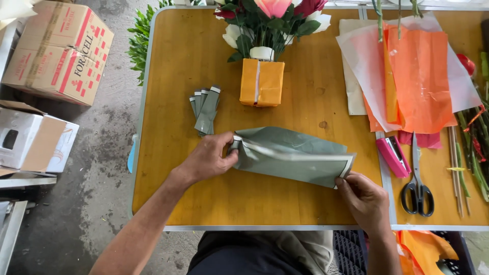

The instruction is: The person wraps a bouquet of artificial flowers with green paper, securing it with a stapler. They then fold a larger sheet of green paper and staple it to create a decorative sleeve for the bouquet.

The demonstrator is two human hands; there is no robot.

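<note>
Near the table's (pixel 168 153) front edge, in the head view, we pinch a folded grey-green paper sheet (pixel 293 155) at both ends: left hand (pixel 209 158) on its left end, right hand (pixel 364 196) on its lower right corner. Its long axis runs left to right between them.

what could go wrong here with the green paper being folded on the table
1. The green paper sheet is pinched only at its two ends by the left hand and right hand, so the loose middle may crease unevenly.
2. The flower arrangement in the orange wrapped block stands just behind it; a lifted sheet might knock it.
3. The scissors and pink stapler lie near the right hand and could get bumped.
</note>
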